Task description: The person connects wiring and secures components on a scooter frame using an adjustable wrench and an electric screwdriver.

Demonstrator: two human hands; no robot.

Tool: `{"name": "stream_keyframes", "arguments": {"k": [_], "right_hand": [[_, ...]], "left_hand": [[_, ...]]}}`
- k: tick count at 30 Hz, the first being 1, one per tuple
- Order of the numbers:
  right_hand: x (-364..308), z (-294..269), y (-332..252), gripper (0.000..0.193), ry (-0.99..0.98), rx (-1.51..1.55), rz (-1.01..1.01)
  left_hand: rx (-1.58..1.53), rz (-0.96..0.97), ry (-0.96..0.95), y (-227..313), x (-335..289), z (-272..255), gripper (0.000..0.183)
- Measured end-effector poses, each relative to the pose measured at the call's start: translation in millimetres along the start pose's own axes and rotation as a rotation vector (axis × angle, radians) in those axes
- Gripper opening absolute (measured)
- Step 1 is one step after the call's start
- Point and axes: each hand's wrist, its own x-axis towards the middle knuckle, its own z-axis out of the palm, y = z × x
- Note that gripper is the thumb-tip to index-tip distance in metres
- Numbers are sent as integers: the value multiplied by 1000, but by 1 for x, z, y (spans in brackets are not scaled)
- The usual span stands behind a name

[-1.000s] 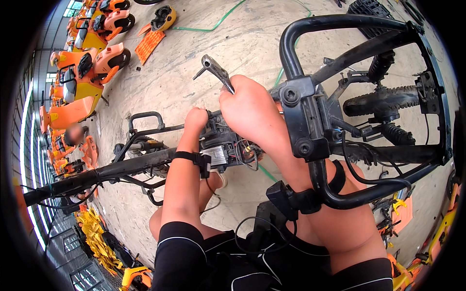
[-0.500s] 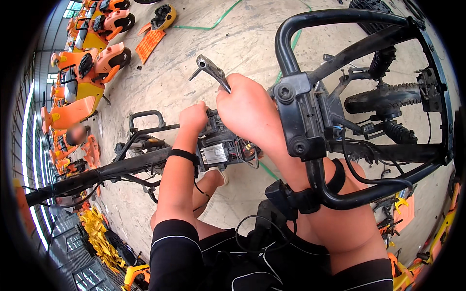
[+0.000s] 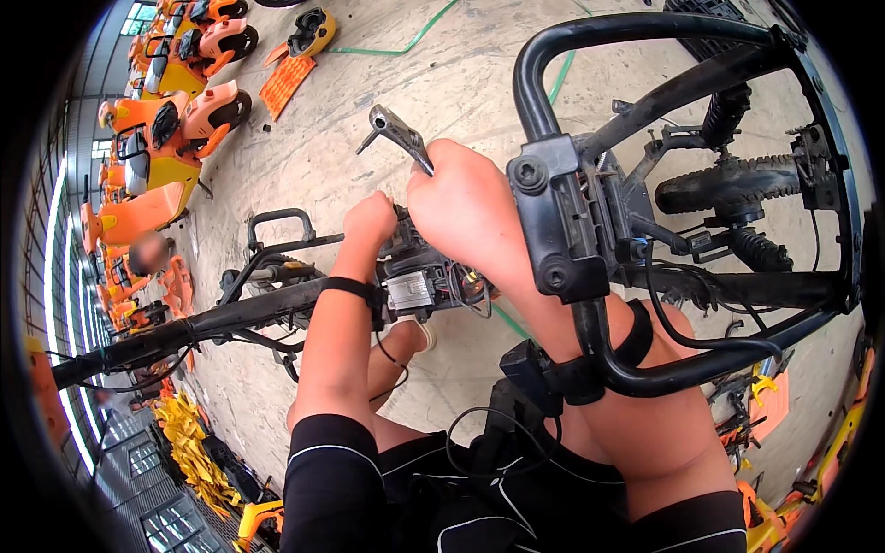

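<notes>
My right hand (image 3: 466,207) is closed around a pair of metal pliers (image 3: 395,132), whose jaws point up and to the left above the fist. My left hand (image 3: 370,221) rests in a fist on a small grey electrical box with wires (image 3: 419,288), fixed to a black metal bike frame (image 3: 645,240). Both hands sit close together over that box. What the left fingers grip is hidden. A black strap circles each wrist.
A black tube of the frame (image 3: 184,327) runs off to the left. A knobby tyre and spring (image 3: 728,184) sit at the right. Orange and yellow vehicle body parts (image 3: 175,120) line the concrete floor at the left. A green hose (image 3: 406,41) lies at the top.
Both hands have shifted a little upward and to the left with the pliers; the left hand stays on the grey box. The view has tilted slightly.
</notes>
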Motion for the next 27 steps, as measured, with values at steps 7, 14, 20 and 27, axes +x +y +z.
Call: {"name": "stream_keyframes", "arguments": {"k": [7, 14, 20, 27], "right_hand": [[6, 3, 5, 26, -25, 29, -8], [6, 3, 3, 25, -34, 62, 9], [5, 3, 7, 25, -49, 91, 31], [7, -3, -2, 29, -107, -5, 112]], "left_hand": [[169, 123, -47, 4, -13, -20, 28], [-10, -166, -107, 10, 2, -7, 40], [-119, -260, -166, 9, 10, -2, 49], [-27, 62, -7, -6, -3, -6, 50]]}}
